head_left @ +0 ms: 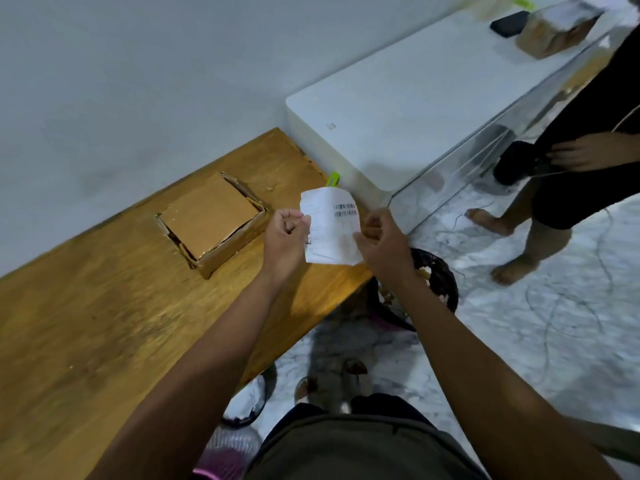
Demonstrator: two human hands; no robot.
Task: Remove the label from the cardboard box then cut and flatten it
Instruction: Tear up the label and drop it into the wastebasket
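Note:
A small flat cardboard box lies on the wooden table, its top bare and its edges ragged. To its right I hold a white paper label with barcodes in the air above the table's right end. My left hand pinches the label's left edge. On the label's right edge my right hand has its fingers closed. A green cutter lies on the table just behind the label, mostly hidden by it.
A white table stands to the right, with a black phone and another box at its far end. A second person stands barefoot on the marble floor. A black bin sits below my right hand.

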